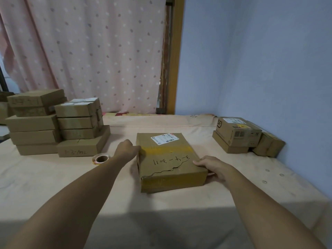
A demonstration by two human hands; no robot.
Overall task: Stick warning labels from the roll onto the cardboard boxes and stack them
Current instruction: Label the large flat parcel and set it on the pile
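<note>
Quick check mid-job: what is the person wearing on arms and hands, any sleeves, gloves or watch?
Both forearms are bare to the frame's edge: no sleeves show. The left hand and right hand wear no gloves, and no watch or band shows on either wrist. Rings cannot be ruled out: the cardboard box hides some fingers.

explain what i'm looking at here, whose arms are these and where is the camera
There is no machine here. One camera worn on a person's head looks down at their bare arms. The left hand and right hand hold a flat brown cardboard box by its sides. The box rests on a pale cloth-covered surface. Beside the left arm lies a small roll of labels. A stack of brown cardboard boxes stands at the left, and a few more boxes sit at the right.
</note>
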